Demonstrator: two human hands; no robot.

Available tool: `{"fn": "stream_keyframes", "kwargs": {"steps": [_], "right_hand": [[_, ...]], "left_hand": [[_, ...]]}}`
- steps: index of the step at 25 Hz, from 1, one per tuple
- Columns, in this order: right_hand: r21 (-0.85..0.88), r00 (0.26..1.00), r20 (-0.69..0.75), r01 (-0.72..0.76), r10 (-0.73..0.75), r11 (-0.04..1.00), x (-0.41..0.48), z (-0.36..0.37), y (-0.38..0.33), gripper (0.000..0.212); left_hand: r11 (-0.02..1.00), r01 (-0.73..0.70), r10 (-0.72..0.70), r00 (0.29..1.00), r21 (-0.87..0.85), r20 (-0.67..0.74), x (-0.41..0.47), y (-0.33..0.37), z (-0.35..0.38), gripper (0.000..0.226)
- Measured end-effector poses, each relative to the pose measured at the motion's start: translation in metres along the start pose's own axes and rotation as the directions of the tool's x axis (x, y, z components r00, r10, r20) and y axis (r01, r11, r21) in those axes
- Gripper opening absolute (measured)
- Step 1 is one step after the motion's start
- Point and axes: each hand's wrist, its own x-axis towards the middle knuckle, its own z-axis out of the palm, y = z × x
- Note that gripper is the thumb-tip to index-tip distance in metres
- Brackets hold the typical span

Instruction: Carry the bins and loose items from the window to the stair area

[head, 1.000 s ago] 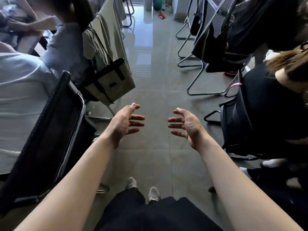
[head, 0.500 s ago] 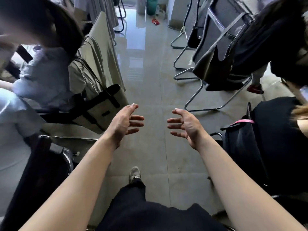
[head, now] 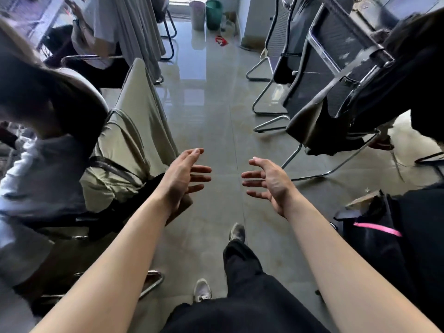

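Far down the aisle by the bright window stand a pale pink bin (head: 197, 14) and a green bin (head: 213, 14) side by side. A small red loose item (head: 221, 41) lies on the tiles just in front of them. My left hand (head: 185, 175) and my right hand (head: 268, 181) are stretched out in front of me at mid-frame, palms facing each other, fingers spread and relaxed, holding nothing. Both are far from the bins.
The glossy tiled aisle (head: 211, 111) runs between rows of chairs. On the left a seated person and a chair draped with a beige jacket (head: 134, 131). On the right black mesh chairs (head: 336, 75) with metal legs, a black bag (head: 374, 236) with a pink strip.
I have walked forward down the aisle. The bins and the red item have come nearer in view, and the chairs have slid back past me. Both hands keep their open pose.
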Motion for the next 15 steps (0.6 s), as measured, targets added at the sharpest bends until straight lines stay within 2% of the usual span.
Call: {"fn": "stream_keyframes", "kwargs": {"steps": [9,15], "right_hand": [[0.026,0.997,0.073,-0.004,0.002,1.000,0.183,-0.008,-0.136,0.028],[0.013,0.995,0.098,0.026,-0.027,1.000,0.275,-0.019,-0.225,0.033]], "left_hand": [[1.000,0.002,0.000,0.997,0.026,-0.084,0.172,0.116,0.037,0.026],[1.000,0.019,-0.019,0.994,0.003,-0.109,0.268,0.182,0.056,0.028]]}}
